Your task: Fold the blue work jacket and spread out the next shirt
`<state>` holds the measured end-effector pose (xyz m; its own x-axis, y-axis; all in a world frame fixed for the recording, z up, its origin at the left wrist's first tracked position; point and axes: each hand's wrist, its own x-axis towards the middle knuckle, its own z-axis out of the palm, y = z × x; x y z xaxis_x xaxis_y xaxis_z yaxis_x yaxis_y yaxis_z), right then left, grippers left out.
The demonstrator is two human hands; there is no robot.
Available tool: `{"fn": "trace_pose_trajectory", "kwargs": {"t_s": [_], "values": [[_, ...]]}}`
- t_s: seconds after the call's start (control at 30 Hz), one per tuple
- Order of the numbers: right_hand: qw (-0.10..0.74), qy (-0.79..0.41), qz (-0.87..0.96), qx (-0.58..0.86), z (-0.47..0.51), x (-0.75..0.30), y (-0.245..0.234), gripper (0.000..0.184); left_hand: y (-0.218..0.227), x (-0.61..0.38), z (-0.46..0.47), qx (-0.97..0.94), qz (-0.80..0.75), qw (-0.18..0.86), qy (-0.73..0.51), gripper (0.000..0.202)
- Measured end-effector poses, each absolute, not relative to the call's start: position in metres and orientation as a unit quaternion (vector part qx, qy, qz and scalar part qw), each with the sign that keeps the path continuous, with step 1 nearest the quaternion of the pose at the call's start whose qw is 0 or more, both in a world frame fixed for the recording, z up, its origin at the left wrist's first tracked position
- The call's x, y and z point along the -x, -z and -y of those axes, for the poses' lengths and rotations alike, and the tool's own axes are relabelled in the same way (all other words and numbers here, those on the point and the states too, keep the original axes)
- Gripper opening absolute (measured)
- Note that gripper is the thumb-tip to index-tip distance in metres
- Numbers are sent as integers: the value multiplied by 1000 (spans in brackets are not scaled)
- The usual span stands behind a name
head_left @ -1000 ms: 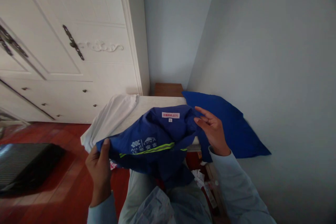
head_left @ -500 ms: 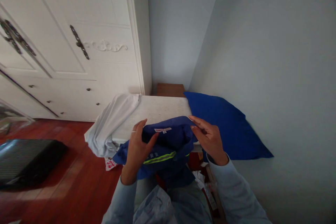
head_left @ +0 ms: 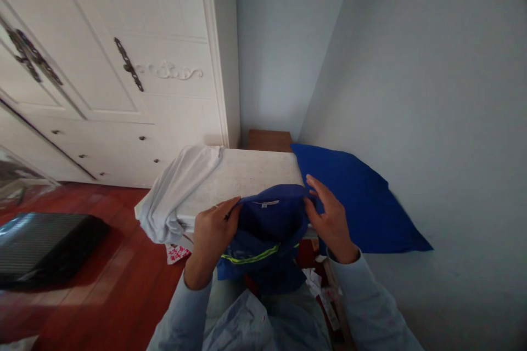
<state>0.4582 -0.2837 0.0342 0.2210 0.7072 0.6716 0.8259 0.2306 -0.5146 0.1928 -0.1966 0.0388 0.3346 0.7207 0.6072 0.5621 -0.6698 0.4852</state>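
I hold a dark blue garment with a yellow-green reflective stripe over the near edge of a small white table. My left hand pinches the garment's left upper edge. Gripping the right upper edge beside the collar is my right hand, fingers curled on the cloth. A small white label shows near the top of the garment. The lower part hangs down toward my lap.
A white cloth drapes over the table's left corner. A blue cushion leans against the right wall. A white wardrobe stands at the left, with a black case on the red wooden floor. Papers lie below the table.
My left hand came in from the far left edge of the garment to its top edge. The garment is now bunched narrower between both hands and its printed logo is hidden.
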Motion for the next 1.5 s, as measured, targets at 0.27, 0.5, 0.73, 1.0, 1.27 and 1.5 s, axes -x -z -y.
{"fn": "trace_pose_trajectory", "kwargs": {"t_s": [0.27, 0.5, 0.73, 1.0, 1.27, 1.5], "values": [[517, 91, 597, 607, 260, -429, 4, 23, -60, -201, 205, -827, -389, 68, -401, 25], [495, 63, 645, 579, 265, -453, -4, 27, -57, -183, 202, -826, -423, -1, -372, 22], [487, 113, 656, 565, 269, -466, -34, 33, -57, -184, 198, -836, -392, 29, -382, 28], [508, 178, 648, 539, 252, -465, -116, 20, -91, -189, 175, -800, -420, 83, -421, 28], [580, -6, 658, 480, 245, -453, -170, 33, -121, -210, 149, -691, -408, 89, -590, 23], [622, -418, 540, 383, 224, -464, -83, 68, -161, -219, 138, -630, -313, 71, -707, 21]]}}
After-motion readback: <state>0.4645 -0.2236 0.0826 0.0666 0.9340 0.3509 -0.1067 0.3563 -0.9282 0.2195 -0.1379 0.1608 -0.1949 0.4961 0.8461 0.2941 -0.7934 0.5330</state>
